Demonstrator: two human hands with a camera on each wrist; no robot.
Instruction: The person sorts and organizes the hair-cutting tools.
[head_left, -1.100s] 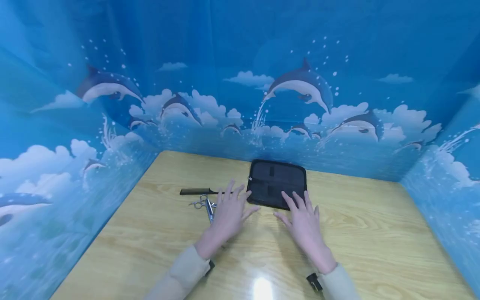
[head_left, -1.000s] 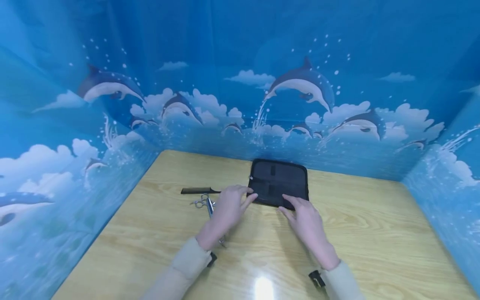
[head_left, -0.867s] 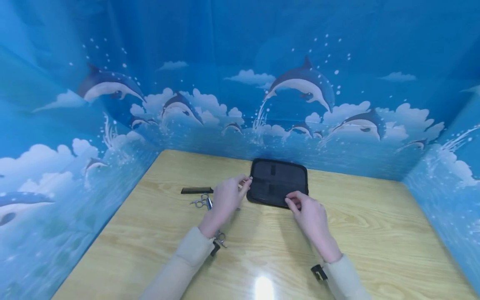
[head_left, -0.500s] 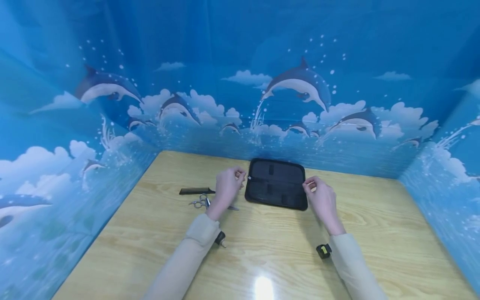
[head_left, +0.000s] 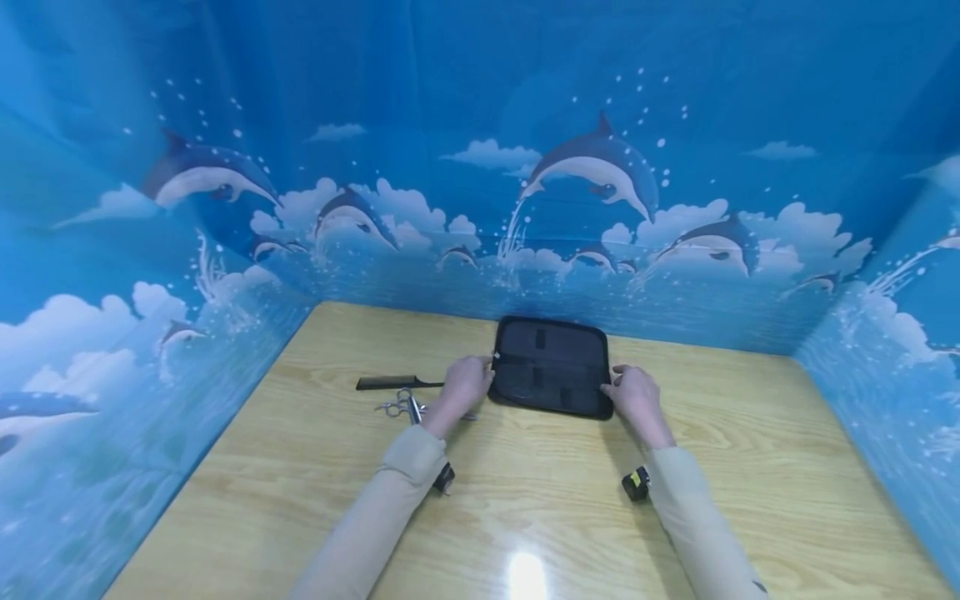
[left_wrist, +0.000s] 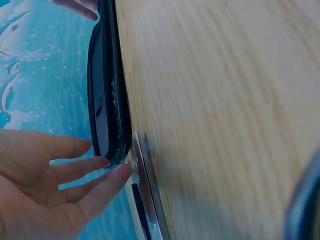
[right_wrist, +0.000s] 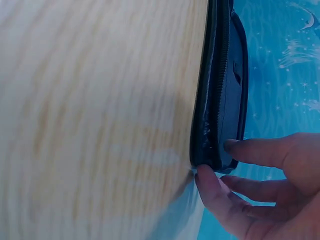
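A blue backdrop (head_left: 435,117) printed with leaping dolphins and white clouds stands behind the black case and wraps round to both sides of it. Beneath the case spreads a pale wood-grain table (head_left: 765,483), with a bright patch of reflected light on the side of the case nearer the person. Two pale sleeves (head_left: 701,521) reach toward the case from that same side, one to each end. The black case (head_left: 551,371) itself lies unfolded on the table, its dark inside facing up, with small loops on its lining and a zip running along its edge. At its left end is the left hand (head_left: 467,383), thumb and fingers bent toward the corner with their tips at the rim; whether they actually pinch it cannot be told. At its right end the right hand (head_left: 636,392) pinches the near corner, thumb low against the outer edge and a finger on the inner face. Left of the case lies a black comb (head_left: 386,383), its thin tail pointing to the case and running behind the left hand. Silver scissors (head_left: 401,407), partly covered by the left arm, lie left of the case and nearer the person than the comb. A tiny pale zip pull (head_left: 496,356) shows at the case's left edge.
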